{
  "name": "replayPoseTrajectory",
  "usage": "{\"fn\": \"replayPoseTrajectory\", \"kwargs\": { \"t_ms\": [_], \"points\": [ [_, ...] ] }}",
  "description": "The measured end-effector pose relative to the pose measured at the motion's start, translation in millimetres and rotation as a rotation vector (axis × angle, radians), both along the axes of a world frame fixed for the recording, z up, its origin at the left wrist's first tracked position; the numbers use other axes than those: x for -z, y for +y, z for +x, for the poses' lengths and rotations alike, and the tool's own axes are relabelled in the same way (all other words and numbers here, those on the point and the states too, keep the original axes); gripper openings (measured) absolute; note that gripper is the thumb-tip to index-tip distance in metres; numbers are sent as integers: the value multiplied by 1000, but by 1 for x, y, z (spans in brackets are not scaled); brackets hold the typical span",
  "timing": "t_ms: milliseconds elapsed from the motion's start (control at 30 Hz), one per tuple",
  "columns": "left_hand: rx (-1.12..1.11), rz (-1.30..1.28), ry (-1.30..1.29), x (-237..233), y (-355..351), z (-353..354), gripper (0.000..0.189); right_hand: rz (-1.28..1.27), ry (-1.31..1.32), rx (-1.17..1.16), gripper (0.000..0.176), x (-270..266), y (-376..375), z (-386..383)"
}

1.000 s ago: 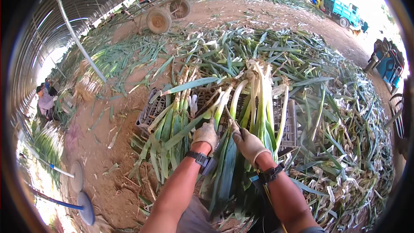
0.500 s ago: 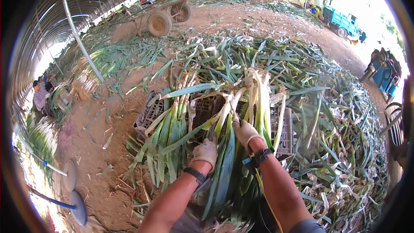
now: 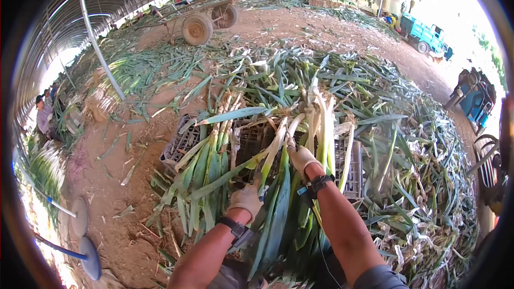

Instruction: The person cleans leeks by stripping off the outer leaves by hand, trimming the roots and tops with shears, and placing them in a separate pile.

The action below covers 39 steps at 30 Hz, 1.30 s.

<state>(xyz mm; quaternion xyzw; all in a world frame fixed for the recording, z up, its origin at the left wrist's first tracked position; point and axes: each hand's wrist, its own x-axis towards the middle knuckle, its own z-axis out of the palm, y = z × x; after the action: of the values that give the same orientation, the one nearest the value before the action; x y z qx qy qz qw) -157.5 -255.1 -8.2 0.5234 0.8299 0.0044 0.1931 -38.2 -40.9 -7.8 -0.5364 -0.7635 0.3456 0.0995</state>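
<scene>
My left hand (image 3: 246, 201), in a pale work glove, is closed beside the green leaves of a leek. A small dark, bluish-grey thing shows at its fingertips; I cannot make out what it is. My right hand (image 3: 303, 161), gloved too, is closed around the pale shank of a leek (image 3: 277, 145), whose root end points away from me. More leeks (image 3: 323, 123) lie right of that hand, pale ends up. Another bunch of leeks (image 3: 213, 158) rests on the left. Beneath them are dark plastic crates (image 3: 353, 168), partly covered.
Loose leek leaves (image 3: 423, 182) are heaped at the right and behind the crates. A two-wheeled cart (image 3: 197, 29) stands on the dirt floor. A blue truck (image 3: 424, 34) is parked far right. A metal pole (image 3: 99, 37) rises at left. Several people sit farther off.
My left hand has moved down and slightly left, toward me. The right hand keeps its hold on the leek and has barely moved. The view has shifted slightly.
</scene>
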Motion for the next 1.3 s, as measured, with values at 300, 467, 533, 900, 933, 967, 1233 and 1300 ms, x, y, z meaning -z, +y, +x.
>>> {"fn": "replayPoseTrajectory", "kwargs": {
  "t_ms": [300, 467, 533, 900, 933, 967, 1233, 1300],
  "points": [
    [-180, 317, -267, -36, 22, -13, 77, -468, 368, -120, 63, -58, -75, 74],
    [-151, 534, -262, -81, 63, 3, 69, -719, 685, 26, 51, -77, -110, 121],
    [-125, 552, -272, -92, 79, 17, 68, -775, 853, 142, 51, -64, -104, 131],
    [-98, 265, -497, 1, 101, 26, 69, -863, 932, 130, 41, -64, -108, 136],
    [-34, 269, -505, 10, 96, 20, 69, -835, 895, 84, 42, -63, -108, 134],
    [23, 252, -545, 6, 89, 13, 67, -816, 854, 130, 45, -72, -116, 126],
    [-478, 307, -124, 13, 22, -102, 29, -797, 758, -64, 63, -92, -148, 85],
    [-569, 357, 113, 39, 10, -134, 31, -770, 665, -31, 66, -95, -148, 79]
  ]
}}
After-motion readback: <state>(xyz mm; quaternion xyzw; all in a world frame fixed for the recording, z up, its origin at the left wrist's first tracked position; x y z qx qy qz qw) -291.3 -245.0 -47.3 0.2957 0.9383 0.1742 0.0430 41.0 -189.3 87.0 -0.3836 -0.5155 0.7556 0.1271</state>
